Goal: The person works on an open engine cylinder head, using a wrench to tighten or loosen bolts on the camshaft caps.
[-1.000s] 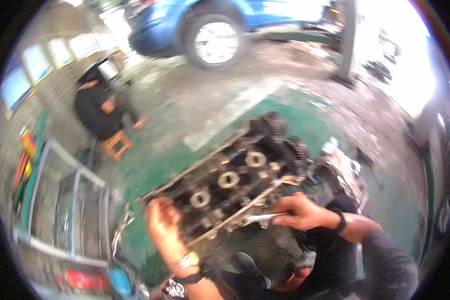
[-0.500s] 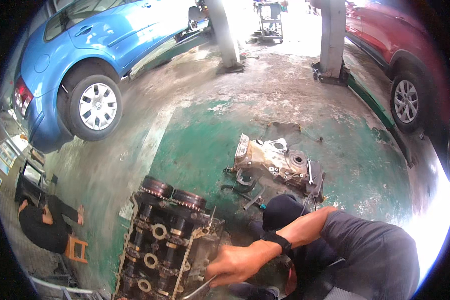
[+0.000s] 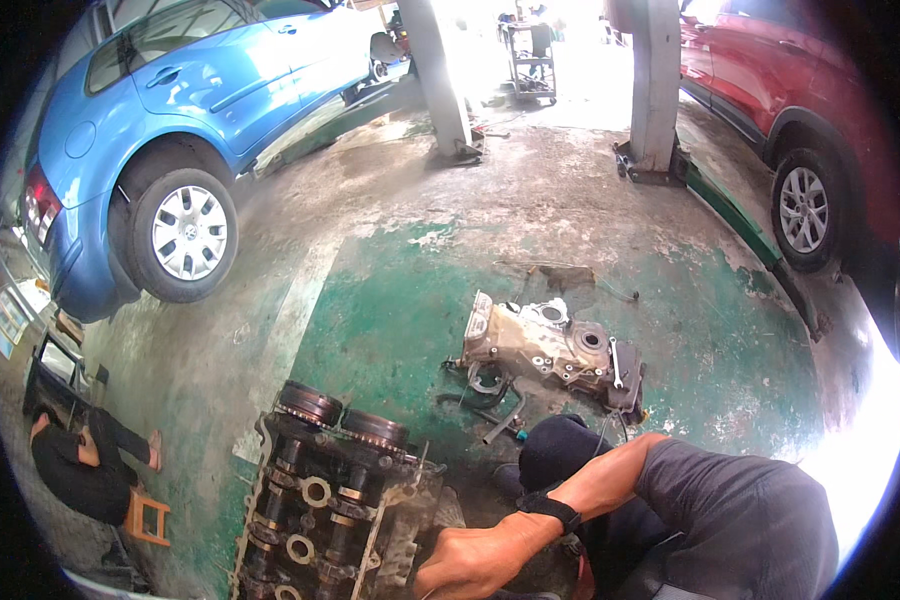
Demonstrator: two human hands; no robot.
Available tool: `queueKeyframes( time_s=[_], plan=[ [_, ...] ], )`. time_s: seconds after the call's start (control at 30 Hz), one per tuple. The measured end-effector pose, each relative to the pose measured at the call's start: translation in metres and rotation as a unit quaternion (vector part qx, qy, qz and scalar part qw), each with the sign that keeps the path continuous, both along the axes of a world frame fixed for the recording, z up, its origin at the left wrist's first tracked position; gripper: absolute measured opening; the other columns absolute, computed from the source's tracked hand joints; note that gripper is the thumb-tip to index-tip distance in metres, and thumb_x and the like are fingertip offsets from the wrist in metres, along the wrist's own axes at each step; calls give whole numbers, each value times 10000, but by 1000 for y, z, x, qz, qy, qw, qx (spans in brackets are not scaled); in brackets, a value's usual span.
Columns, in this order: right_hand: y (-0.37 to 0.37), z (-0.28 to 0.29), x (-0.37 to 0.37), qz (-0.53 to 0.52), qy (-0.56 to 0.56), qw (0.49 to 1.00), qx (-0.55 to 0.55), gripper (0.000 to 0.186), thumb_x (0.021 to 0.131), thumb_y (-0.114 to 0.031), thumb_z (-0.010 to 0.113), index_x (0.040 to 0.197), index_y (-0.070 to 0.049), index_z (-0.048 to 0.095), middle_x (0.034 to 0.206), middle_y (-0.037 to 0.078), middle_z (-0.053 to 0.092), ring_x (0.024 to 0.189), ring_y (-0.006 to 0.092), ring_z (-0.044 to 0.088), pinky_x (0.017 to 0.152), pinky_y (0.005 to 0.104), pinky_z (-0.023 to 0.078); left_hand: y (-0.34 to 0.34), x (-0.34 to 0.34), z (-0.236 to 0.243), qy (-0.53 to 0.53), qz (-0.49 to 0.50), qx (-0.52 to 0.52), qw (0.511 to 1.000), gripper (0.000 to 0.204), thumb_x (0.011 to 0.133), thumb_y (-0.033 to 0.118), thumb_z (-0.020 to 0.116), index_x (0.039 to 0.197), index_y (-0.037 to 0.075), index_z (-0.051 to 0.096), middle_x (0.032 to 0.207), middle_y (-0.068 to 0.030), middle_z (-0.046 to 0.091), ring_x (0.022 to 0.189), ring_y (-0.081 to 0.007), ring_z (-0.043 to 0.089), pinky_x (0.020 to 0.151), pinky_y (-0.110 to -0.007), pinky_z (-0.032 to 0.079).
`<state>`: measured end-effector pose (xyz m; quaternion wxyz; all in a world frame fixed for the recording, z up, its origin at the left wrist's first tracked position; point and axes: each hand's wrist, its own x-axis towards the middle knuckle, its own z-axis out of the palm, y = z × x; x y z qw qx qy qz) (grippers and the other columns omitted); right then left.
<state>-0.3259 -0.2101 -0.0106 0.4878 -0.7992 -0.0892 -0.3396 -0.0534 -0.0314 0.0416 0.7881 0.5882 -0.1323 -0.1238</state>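
Note:
My right hand [image 3: 470,562] is closed in a fist beside the right side of a greasy engine cylinder head [image 3: 315,500]. A thin metal rod-like tool is in its grip, mostly hidden by the fingers and the lower edge. A black band [image 3: 550,512] circles that wrist. Camshafts lie in the cylinder head, and two round toothed cam gears [image 3: 375,428] stand at its far end. My left hand is out of view.
An engine cover [image 3: 530,335] lies on the green floor ahead, with a wrench [image 3: 617,362] on it and a dark hose [image 3: 475,400] before it. A blue car [image 3: 185,90], red car [image 3: 740,70] and lift posts [image 3: 655,90] stand beyond. Someone in dark clothes [image 3: 75,465] is at left, near a wooden stool [image 3: 148,518].
The view has tilted, so the cylinder head and my right hand sit lower in the picture. Less of the rod-like tool shows below my fist.

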Motion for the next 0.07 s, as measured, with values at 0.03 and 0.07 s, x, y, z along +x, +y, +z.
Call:
queueKeyframes(
  time_s=[0.03, 0.07],
  plan=[
    [0, -2, 2, 9, 5, 1000, -4, 193, 889, -219, 596, 911, -39, 530, 676, 155, 574, 602, 371, 559, 501, 448, 416, -1, -5, 2, -16, 18, 6, 1000, 321, 908, 299, 524, 898, -9, 614, 797, -79, 623, 635, -150, 508, 568, -258, 404],
    [0, -5, 6, 17, 9, 1000, -8, 217, 895, -228, 579, 939, -29, 506, 671, 167, 565, 605, 393, 548, 503, 467, 402, -4, -10, 4, -11, 37, 7, 999, 333, 909, 308, 524, 900, -13, 614, 785, -76, 620, 631, -148, 509, 566, -259, 404]
  ],
)
